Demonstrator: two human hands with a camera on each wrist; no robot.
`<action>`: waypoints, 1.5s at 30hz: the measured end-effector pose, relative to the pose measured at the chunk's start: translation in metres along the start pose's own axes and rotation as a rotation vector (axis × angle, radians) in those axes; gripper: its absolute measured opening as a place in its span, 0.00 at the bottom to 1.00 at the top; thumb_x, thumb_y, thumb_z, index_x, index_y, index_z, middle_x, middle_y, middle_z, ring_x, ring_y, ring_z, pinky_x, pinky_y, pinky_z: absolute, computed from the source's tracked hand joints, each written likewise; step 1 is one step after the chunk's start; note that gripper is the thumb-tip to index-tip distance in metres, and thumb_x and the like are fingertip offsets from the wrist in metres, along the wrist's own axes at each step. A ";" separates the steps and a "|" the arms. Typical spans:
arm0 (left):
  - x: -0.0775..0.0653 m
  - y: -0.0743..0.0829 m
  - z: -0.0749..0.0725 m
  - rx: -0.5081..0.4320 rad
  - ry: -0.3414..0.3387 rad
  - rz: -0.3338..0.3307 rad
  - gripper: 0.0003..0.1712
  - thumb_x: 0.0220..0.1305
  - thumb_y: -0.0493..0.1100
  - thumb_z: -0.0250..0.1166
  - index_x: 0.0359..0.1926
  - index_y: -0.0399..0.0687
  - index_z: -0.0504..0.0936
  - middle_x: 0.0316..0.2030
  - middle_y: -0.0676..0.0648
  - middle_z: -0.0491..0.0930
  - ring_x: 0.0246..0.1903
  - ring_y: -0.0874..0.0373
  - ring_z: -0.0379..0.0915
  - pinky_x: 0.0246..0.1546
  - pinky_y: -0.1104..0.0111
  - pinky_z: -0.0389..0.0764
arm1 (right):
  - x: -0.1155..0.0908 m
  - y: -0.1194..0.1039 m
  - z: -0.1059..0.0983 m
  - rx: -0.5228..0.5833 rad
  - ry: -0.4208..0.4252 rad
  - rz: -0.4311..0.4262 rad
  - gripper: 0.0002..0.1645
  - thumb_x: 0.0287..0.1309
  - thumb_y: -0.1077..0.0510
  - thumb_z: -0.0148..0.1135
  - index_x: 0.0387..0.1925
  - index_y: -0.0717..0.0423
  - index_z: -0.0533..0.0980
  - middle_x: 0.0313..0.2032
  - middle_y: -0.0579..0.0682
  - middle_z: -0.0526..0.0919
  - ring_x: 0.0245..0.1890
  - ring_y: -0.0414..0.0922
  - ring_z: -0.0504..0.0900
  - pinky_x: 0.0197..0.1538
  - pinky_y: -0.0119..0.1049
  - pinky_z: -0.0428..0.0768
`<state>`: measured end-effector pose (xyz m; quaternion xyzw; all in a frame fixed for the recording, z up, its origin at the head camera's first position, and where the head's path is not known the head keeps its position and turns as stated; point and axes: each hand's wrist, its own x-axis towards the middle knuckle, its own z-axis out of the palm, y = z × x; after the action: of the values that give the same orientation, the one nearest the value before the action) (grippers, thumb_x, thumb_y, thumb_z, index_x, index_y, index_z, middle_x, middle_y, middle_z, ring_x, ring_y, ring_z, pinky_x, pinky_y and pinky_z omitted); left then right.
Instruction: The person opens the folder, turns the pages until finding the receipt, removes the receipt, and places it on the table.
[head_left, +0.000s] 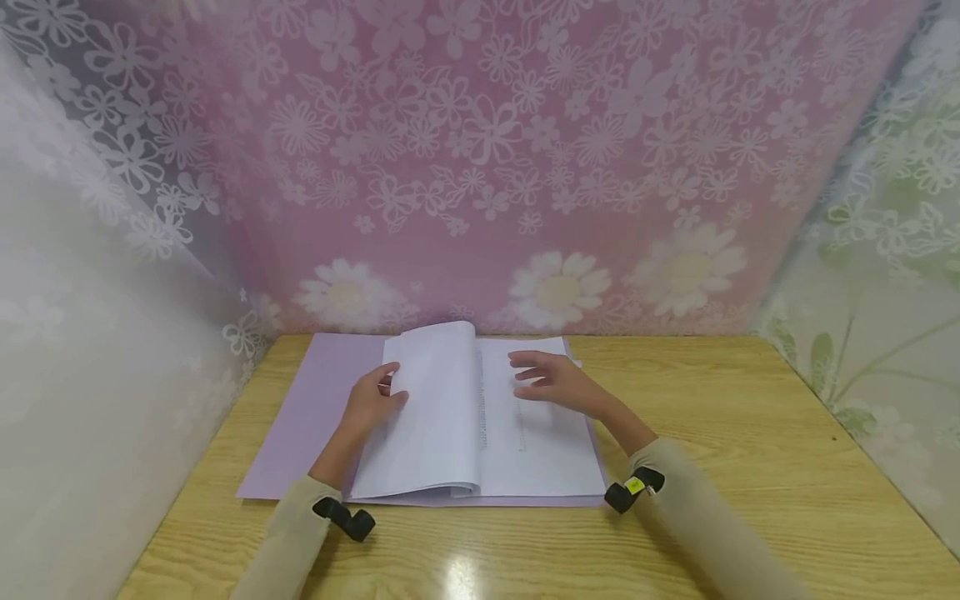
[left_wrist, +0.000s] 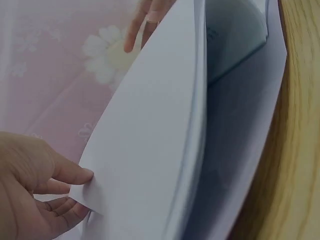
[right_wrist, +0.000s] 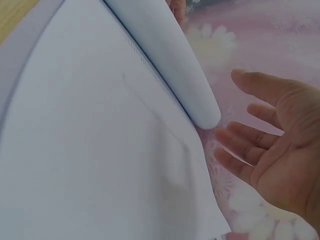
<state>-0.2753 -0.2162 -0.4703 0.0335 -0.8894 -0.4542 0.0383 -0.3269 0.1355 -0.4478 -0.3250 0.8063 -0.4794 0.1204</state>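
A stack of white paper sheets [head_left: 540,467] lies in an open lilac folder [head_left: 322,392] on the table. Several sheets are turned over to the left, and the turned sheet [head_left: 431,417] curves up at the fold. At its left edge my left hand [head_left: 371,402] pinches the paper between thumb and fingers, as the left wrist view shows too. My right hand [head_left: 551,382] hovers above the right-hand page with fingers spread and slightly bent, holding nothing. Small faint print runs down that page. In the right wrist view the right hand [right_wrist: 280,145] is apart from the paper.
The wood-grain table [head_left: 712,400] extends right of the folder and in front of it. A pink flowered curtain [head_left: 480,208] closes off the back, with pale flowered panels [head_left: 885,275] at both sides. Black straps [head_left: 633,490] sit on both wrists.
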 end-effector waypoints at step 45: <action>-0.008 -0.010 -0.012 0.373 -0.288 0.097 0.48 0.62 0.51 0.73 0.74 0.30 0.63 0.76 0.32 0.57 0.77 0.35 0.50 0.76 0.44 0.58 | 0.008 0.066 -0.063 -0.353 0.149 0.179 0.43 0.64 0.57 0.69 0.72 0.74 0.62 0.71 0.72 0.65 0.70 0.70 0.67 0.71 0.62 0.68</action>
<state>-0.2664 -0.2306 -0.4715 -0.0679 -0.9548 -0.2797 -0.0738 -0.3919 0.1955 -0.4712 -0.2319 0.9100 -0.3410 0.0440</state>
